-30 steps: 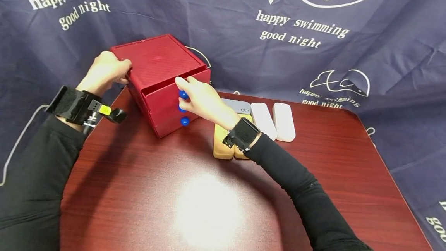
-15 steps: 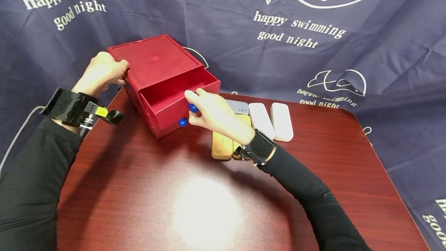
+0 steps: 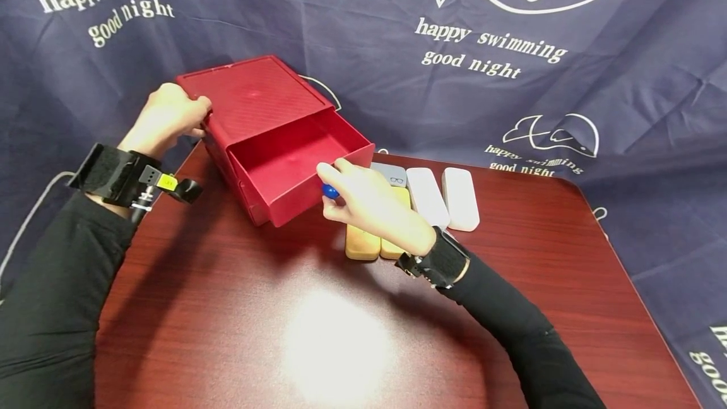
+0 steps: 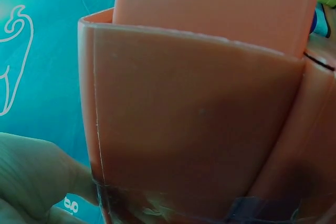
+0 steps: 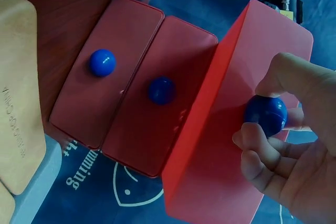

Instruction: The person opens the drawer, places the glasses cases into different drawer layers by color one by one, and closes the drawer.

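a red plastic drawer cabinet with a ribbed top (image 3: 250, 96) stands at the far left of the dark red wood-grain worktop (image 3: 352, 327), against a navy cloth backdrop printed with white lettering (image 3: 488, 55). its top red drawer (image 3: 295, 166) is pulled well out toward the near right and its inside shows bare red plastic. the right hand (image 3: 369, 204) is at the drawer's front, with thumb and curled fingers (image 5: 262, 148) in a pinching grip around the round blue knob of the top drawer (image 5: 265, 114). in the right wrist view the two lower drawer fronts sit flush in the cabinet, each with its own blue knob: the middle one (image 5: 161, 89) and the bottom one (image 5: 102, 62).

the left hand (image 3: 165, 115) is at the cabinet's far left top edge, its fingers curled over that edge in a steadying grip; the left wrist view shows only the cabinet's side wall (image 4: 194, 114) close up and part of the palm.

just right of the cabinet, partly behind the right hand, lie two tan wooden oblong cases (image 3: 363, 245) side by side, with a grey case bearing a small glasses mark (image 3: 393, 174) at their far end. further right, two white oblong cases (image 3: 445, 197) lie parallel, close beside each other. both forearms wear black sleeves and black wrist straps.
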`<state>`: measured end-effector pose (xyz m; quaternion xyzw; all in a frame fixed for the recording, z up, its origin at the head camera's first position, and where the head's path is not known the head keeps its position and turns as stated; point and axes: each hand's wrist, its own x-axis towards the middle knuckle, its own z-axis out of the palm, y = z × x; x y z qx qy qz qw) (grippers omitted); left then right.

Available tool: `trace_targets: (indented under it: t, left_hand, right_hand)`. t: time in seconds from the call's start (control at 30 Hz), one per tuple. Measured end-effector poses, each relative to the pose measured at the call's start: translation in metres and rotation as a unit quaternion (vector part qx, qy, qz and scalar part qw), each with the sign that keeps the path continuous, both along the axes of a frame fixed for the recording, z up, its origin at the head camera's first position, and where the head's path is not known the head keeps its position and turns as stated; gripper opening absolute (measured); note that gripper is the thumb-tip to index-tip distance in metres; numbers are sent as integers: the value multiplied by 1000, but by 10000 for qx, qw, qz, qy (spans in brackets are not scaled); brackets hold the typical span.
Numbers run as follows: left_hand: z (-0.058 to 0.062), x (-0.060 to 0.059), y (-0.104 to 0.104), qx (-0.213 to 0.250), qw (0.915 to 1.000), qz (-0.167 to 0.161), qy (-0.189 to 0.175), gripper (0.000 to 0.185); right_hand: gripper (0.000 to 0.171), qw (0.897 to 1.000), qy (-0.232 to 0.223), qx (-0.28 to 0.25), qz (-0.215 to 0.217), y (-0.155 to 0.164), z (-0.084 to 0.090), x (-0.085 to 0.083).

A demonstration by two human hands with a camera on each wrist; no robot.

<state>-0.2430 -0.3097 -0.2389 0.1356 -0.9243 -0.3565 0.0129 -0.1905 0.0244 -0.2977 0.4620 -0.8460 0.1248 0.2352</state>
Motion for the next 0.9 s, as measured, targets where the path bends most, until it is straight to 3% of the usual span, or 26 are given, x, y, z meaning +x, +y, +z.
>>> trace_targets:
  t: [0.43, 0.9]
  left_hand:
    - [0, 0, 0, -99, 9999, 35, -13, 26]
    - [0, 3, 2, -130, 9999, 22, 32, 27]
  right_hand:
    - [23, 9991, 366, 5, -236, 13, -6, 15]
    - [23, 9996, 209, -157, -88, 21, -4, 22]
